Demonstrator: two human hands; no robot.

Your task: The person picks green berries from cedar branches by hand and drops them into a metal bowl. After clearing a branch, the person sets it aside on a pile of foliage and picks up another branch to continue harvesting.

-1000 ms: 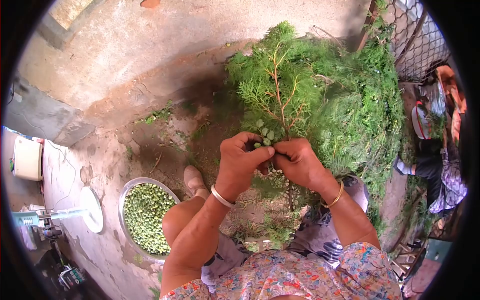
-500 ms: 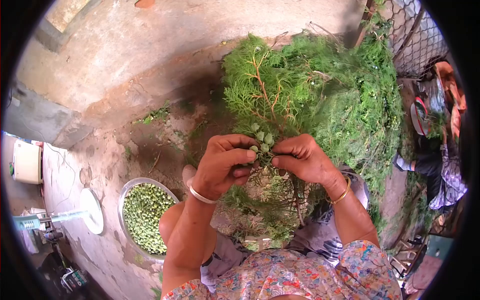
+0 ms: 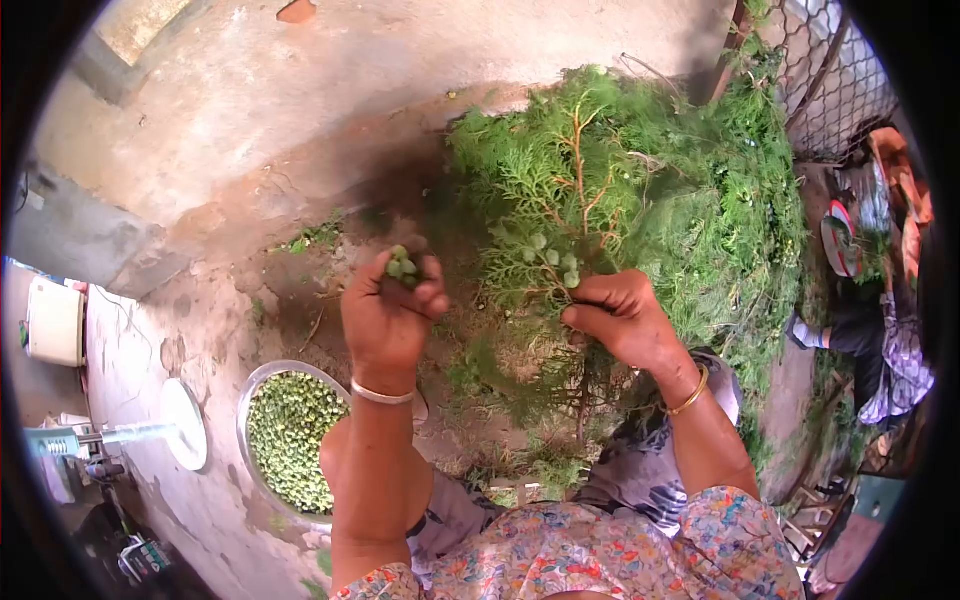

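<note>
My left hand (image 3: 385, 320) is turned palm up, its fingers curled around a few small green cones (image 3: 401, 267). It is apart from the branch, over bare ground. My right hand (image 3: 628, 318) pinches a leafy conifer branch (image 3: 578, 165) between thumb and fingers. Pale green cones (image 3: 550, 252) still sit on a twig just beyond those fingertips. The branch's brownish stem runs upward and away over a green heap. To the left of my knee stands a metal bowl (image 3: 292, 366) with many green cones in it.
A large heap of cut conifer branches (image 3: 740, 230) lies ahead and to the right, by a wire mesh fence (image 3: 830, 80). At left stands a fan with a round white base (image 3: 183, 425). A person's leg (image 3: 845, 340) shows at far right.
My left hand has pulled away from the branch to the left, with cones in it. My right hand keeps its pinch, and the branch has shifted slightly right.
</note>
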